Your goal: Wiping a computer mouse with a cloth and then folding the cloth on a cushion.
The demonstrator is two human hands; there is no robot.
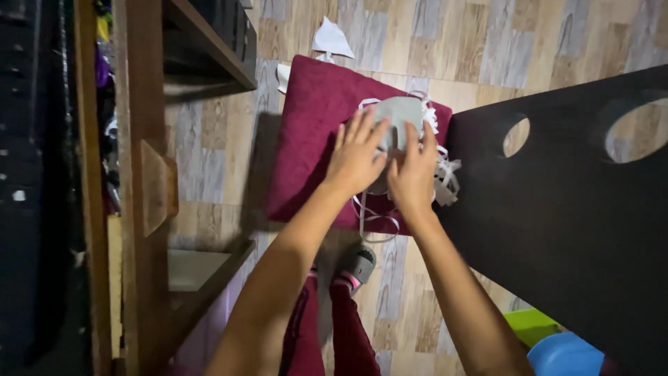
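Both arms reach forward over a dark red cushion [313, 139] lying on the wood-patterned floor. My left hand [356, 157] and my right hand [414, 170] lie side by side on a grey oval piece of material [400, 111] that rests on the cushion. The fingers of both hands are spread and press flat on the grey piece. A tangle of white strips [445, 177] lies around and under it, some hanging over the cushion's near edge.
A black board with round holes [570, 209] stands at the right. A wooden shelf unit [149, 181] rises at the left. White paper scraps [331, 38] lie beyond the cushion. My slippered foot [356, 264] is below; green and blue plastic items [550, 345] sit at bottom right.
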